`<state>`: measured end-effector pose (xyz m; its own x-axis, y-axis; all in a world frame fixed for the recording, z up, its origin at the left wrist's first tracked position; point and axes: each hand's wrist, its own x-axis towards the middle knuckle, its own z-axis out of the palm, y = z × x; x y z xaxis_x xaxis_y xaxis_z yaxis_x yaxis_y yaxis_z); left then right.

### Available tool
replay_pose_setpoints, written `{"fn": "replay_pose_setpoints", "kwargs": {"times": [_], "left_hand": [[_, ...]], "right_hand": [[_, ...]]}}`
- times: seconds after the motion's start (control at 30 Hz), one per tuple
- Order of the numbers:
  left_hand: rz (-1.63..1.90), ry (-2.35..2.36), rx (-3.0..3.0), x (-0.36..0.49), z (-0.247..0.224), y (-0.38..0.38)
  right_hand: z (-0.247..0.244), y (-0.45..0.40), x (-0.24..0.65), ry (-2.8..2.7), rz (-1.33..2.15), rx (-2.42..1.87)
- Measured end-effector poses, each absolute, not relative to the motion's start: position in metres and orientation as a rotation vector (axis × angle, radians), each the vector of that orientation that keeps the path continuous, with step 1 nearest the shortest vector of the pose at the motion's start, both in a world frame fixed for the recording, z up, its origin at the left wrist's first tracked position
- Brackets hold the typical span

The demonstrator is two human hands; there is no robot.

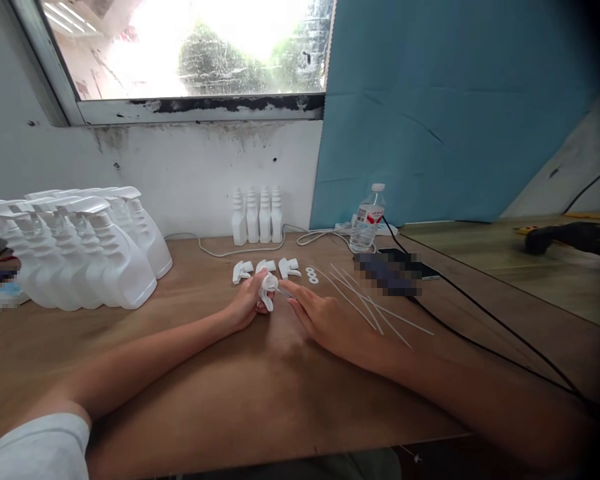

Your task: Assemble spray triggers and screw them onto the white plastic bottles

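My left hand [247, 300] is closed around a white trigger spray head [269, 284], its round opening turned toward me. From the right, my right hand [320, 317] pinches a slim metal tool [286, 292] whose tip meets the spray head near that opening; its exact kind is too small to tell. Just behind my hands lie more trigger spray heads, one on the left [242, 271] and one on the right [289, 268]. Several small white rings [312, 275] sit beside them. Thin white tubes [365, 303] are spread beyond my right hand.
White spray bottles [125, 257] stand grouped at the left, and several smaller white bottles [257, 217] line the wall. A clear water bottle [367, 223] stands near a blurred dark object [387, 272]. Black cables [485, 317] cross the brown tabletop [220, 407] at right.
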<state>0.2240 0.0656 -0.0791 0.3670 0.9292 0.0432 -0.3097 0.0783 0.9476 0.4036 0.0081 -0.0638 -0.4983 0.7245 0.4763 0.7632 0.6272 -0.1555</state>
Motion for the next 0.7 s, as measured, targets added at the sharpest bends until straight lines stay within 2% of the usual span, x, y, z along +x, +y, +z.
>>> {"fn": "replay_pose_setpoints", "kwargs": {"times": [0.27,0.47,0.6,0.7], "left_hand": [[1.02,0.669,1.132,0.226,-0.082,0.064],[1.074,0.774,1.139,0.216,-0.067,0.074],[0.999,0.819,1.362,0.201,-0.043,0.086],[0.795,1.03,1.481,0.191,-0.026,0.089]], "right_hand": [[-0.067,0.016,0.412,-2.494,-0.216,-1.044],[-0.051,0.026,0.428,-2.377,-0.281,-1.045],[-0.041,0.051,0.452,-2.317,-0.165,-1.206],[-0.043,0.073,0.473,-2.421,0.052,-1.37]]}}
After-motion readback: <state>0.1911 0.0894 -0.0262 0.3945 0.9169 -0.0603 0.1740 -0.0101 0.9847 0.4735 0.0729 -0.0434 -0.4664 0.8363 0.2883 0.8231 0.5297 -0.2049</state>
